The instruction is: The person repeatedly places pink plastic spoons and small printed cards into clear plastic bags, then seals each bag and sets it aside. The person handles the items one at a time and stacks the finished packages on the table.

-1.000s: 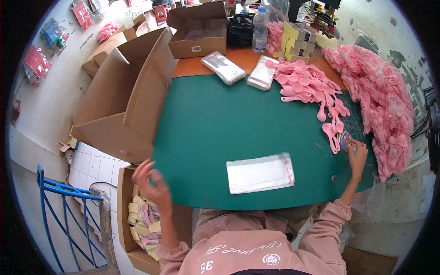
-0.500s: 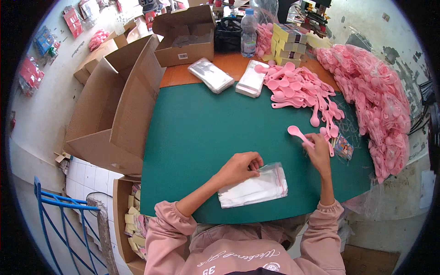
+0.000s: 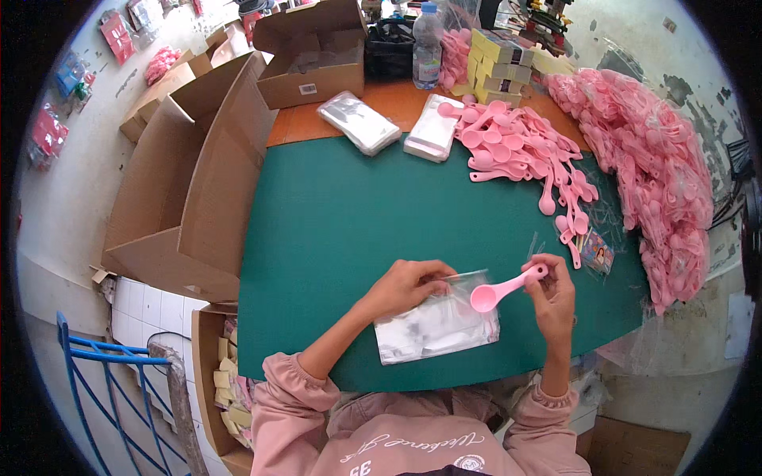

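Pink spoon (image 3: 497, 293) over the right end of the clear bags (image 3: 429, 337)! The right hand (image 3: 556, 295), nearer, pinches its handle end; its long axis slants bowl-leftward toward the left hand (image 3: 409, 285), fingers seemingly pinching the bags' far edge.

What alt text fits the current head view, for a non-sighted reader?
A person's right hand holds a pink spoon over clear bags on a green table, their left hand at the bags' far edge. Loose pink spoons lie beyond, with bagged ones heaped at right.
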Demonstrator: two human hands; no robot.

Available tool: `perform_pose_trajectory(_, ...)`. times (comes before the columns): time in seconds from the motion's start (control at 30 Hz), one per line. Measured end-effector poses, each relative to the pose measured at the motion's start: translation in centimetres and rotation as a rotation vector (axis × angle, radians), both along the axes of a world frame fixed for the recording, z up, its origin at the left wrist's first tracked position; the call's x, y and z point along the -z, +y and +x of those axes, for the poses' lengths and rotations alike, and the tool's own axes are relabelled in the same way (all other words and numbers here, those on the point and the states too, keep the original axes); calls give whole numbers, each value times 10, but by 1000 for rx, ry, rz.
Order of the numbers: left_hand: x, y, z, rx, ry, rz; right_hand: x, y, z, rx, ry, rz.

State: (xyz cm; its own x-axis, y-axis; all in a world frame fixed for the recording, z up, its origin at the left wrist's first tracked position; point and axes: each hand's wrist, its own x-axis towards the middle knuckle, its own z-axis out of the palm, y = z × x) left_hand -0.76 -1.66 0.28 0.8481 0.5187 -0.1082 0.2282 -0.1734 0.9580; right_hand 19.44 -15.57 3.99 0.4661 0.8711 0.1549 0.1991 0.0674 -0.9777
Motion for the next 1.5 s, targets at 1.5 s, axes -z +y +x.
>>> perform_pose_trajectory(1.5,-36,-1,7,-77,-300,-432,-31,36,-18,-352,-607,298)
